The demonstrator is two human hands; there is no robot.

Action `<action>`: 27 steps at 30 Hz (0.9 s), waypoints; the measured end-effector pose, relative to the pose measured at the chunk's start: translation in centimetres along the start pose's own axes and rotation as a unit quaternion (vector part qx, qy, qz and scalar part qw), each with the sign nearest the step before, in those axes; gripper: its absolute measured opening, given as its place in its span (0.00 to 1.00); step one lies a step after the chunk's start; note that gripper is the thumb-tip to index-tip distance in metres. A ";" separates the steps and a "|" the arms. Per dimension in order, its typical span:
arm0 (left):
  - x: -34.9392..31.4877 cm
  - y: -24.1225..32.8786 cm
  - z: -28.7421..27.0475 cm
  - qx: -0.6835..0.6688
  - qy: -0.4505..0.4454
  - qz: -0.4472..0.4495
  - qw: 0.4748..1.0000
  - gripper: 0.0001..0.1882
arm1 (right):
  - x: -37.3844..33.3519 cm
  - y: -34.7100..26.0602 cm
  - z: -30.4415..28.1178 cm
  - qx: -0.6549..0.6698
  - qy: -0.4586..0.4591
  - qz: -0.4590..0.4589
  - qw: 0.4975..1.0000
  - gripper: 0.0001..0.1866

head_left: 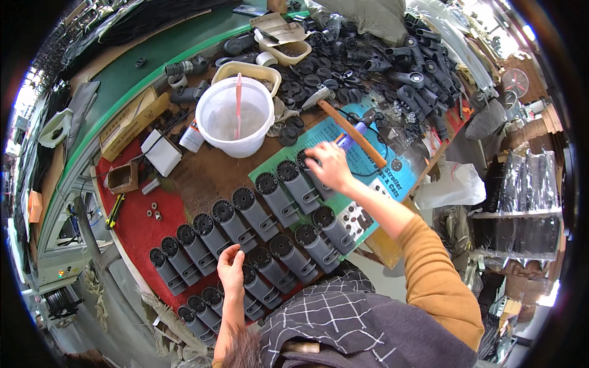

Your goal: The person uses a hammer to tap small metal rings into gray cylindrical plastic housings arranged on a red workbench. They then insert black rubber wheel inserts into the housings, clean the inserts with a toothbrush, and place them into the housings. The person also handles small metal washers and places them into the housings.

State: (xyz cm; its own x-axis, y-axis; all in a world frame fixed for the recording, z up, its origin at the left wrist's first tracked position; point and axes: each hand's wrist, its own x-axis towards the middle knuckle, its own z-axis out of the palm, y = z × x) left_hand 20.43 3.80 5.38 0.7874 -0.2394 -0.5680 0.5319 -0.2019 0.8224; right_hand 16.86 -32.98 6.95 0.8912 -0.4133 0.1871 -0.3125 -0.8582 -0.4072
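Two slanting rows of grey plastic housings (257,218) with round, holed black ends lie across the table. My right hand (330,167) is at the far end of the back row, its bent fingertips at the round black end of the last housing (303,158). Whatever it pinches is too small or hidden to make out. Between the rows, my left hand (230,270) hovers over the front row with thumb and fingertips drawn together. Its fingers hide anything they may hold. Beyond my right hand, a hammer (353,136) with a wooden handle lies on a blue printed sheet (392,175).
A white bucket (211,122) with a pink stick inside stands at the back, beside cream tubs (288,56). Black plastic parts (417,80) are heaped at the back right. A long cardboard box (132,126) and yellow-handled pliers (115,211) lie left.
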 end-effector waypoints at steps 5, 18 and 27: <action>0.7 2.3 4.6 -0.008 0.033 0.009 0.999 0.13 | 15.7 2.2 6.6 -0.047 0.029 0.073 0.996 0.14; 1.3 8.6 13.7 -0.005 -0.093 0.089 0.992 0.15 | 13.9 0.9 -1.4 0.477 0.128 0.123 0.861 0.07; -2.8 9.0 24.1 -0.244 -0.318 0.244 0.883 0.18 | -9.3 -9.9 -10.5 0.727 0.062 0.204 0.653 0.19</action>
State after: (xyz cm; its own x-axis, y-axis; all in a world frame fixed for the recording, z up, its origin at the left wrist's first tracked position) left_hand 15.52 -20.24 13.57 0.7086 -0.7007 0.0832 0.3698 0.4692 0.8020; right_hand 8.27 -23.85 18.63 0.7694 -0.6166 -0.1671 0.2082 0.4893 -0.8469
